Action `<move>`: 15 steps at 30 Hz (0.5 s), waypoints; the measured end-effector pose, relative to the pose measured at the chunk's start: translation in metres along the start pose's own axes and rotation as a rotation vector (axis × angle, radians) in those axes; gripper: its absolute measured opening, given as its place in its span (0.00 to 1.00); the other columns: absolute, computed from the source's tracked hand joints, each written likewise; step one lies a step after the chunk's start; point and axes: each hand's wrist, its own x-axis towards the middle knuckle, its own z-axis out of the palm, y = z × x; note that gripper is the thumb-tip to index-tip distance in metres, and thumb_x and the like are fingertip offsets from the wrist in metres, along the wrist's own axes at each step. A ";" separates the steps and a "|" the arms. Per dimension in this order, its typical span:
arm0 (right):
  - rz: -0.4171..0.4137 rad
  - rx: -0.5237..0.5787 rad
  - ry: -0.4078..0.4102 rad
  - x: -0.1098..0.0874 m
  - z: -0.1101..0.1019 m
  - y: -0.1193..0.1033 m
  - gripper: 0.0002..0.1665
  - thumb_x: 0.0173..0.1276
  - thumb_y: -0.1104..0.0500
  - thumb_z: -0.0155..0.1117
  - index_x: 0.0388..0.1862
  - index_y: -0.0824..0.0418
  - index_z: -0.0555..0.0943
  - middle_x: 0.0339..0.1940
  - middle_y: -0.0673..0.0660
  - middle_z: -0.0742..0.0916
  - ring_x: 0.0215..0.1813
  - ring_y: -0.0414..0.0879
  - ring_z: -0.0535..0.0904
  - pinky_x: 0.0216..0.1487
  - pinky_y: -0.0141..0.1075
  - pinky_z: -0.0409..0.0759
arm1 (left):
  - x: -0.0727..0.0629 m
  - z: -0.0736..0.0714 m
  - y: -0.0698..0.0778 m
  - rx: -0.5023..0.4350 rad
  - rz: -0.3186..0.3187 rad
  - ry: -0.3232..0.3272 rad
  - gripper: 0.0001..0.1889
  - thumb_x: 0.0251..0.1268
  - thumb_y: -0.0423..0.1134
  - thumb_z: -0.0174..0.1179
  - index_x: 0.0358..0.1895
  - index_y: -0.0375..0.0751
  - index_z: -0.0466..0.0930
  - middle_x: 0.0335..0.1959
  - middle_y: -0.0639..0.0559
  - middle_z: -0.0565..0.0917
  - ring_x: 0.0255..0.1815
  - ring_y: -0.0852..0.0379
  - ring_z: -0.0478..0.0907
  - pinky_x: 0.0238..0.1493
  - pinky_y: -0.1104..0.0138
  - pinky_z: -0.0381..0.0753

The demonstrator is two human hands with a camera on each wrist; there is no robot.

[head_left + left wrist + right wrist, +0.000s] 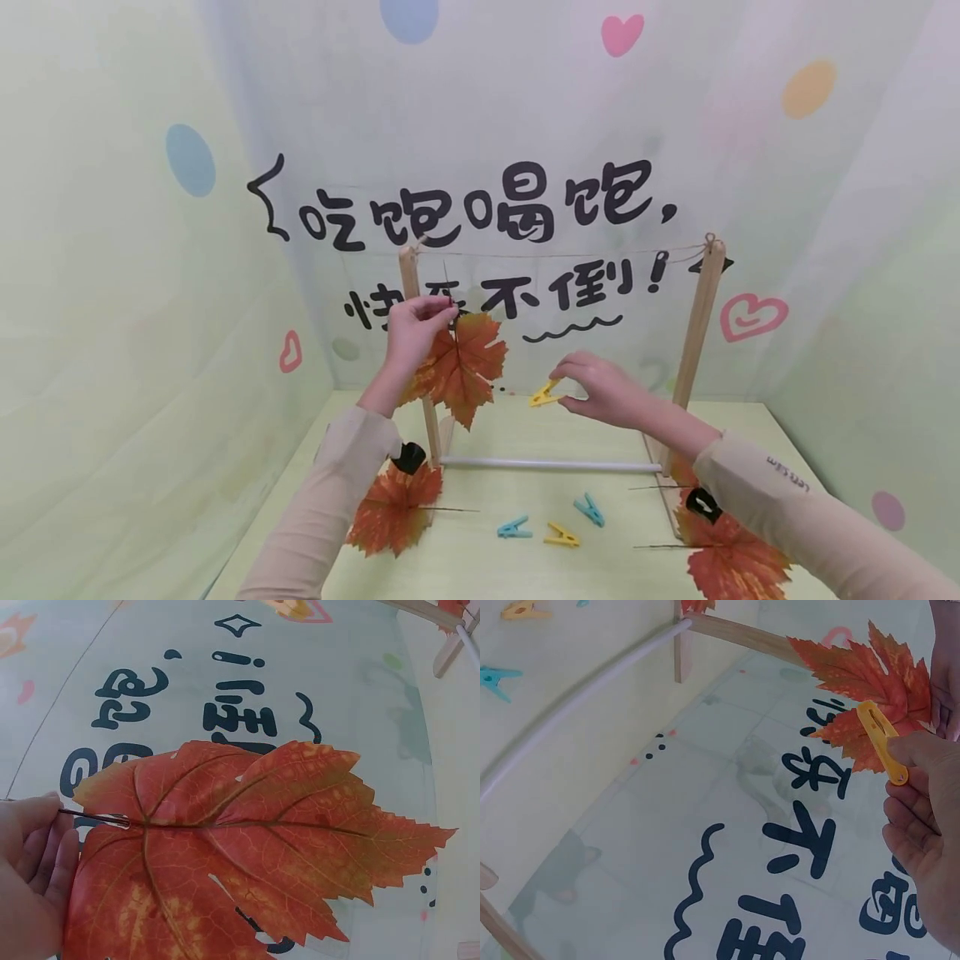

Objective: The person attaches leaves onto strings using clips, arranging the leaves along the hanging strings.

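Observation:
My left hand (pixel 417 329) pinches the thin dark stem of an orange-red maple leaf (pixel 467 367), which hangs below the fingers beside the left wooden post (pixel 409 275). In the left wrist view the leaf (pixel 225 832) spreads out broad and flat from the fingertips. My right hand (pixel 603 390) holds a yellow clothespin (pixel 544 393) between thumb and fingers, lower and to the right of the leaf. Seen from the right wrist, the yellow clothespin (pixel 883 742) overlaps the leaf. Above both hands a thin string (pixel 555 253) runs between the posts.
Two teal clothespins (pixel 514 527) and another yellow clothespin (pixel 562 535) lie on the table. A maple leaf (pixel 396 508) lies at the left, more leaves (pixel 735 558) at the right. A white rod (pixel 551 464) joins the frame's bases near the right post (pixel 697 333).

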 end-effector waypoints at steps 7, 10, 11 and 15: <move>-0.024 -0.012 0.026 0.016 -0.013 -0.005 0.16 0.48 0.66 0.70 0.37 0.66 0.79 0.35 0.55 0.83 0.40 0.48 0.78 0.41 0.38 0.78 | 0.006 0.003 0.007 0.026 0.016 0.024 0.10 0.51 0.32 0.65 0.37 0.31 0.83 0.36 0.39 0.84 0.29 0.66 0.78 0.31 0.77 0.77; -0.039 -0.006 0.055 0.024 -0.019 -0.006 0.16 0.47 0.66 0.70 0.37 0.66 0.79 0.35 0.56 0.83 0.40 0.48 0.78 0.41 0.38 0.78 | 0.008 0.005 0.008 0.046 0.020 0.028 0.09 0.52 0.32 0.66 0.37 0.32 0.84 0.35 0.40 0.84 0.29 0.66 0.78 0.30 0.77 0.76; -0.044 -0.002 0.065 0.026 -0.022 -0.006 0.16 0.47 0.67 0.70 0.37 0.66 0.79 0.36 0.56 0.83 0.40 0.48 0.78 0.41 0.38 0.78 | 0.008 0.006 0.008 0.054 0.020 0.026 0.10 0.52 0.33 0.66 0.37 0.33 0.84 0.35 0.40 0.84 0.29 0.67 0.78 0.30 0.77 0.76; -0.048 0.006 0.095 0.037 -0.033 -0.006 0.16 0.47 0.67 0.70 0.38 0.66 0.79 0.36 0.55 0.83 0.40 0.48 0.78 0.42 0.37 0.78 | 0.011 0.009 0.010 0.056 0.006 0.010 0.12 0.52 0.34 0.65 0.39 0.30 0.83 0.36 0.39 0.84 0.28 0.67 0.78 0.30 0.77 0.77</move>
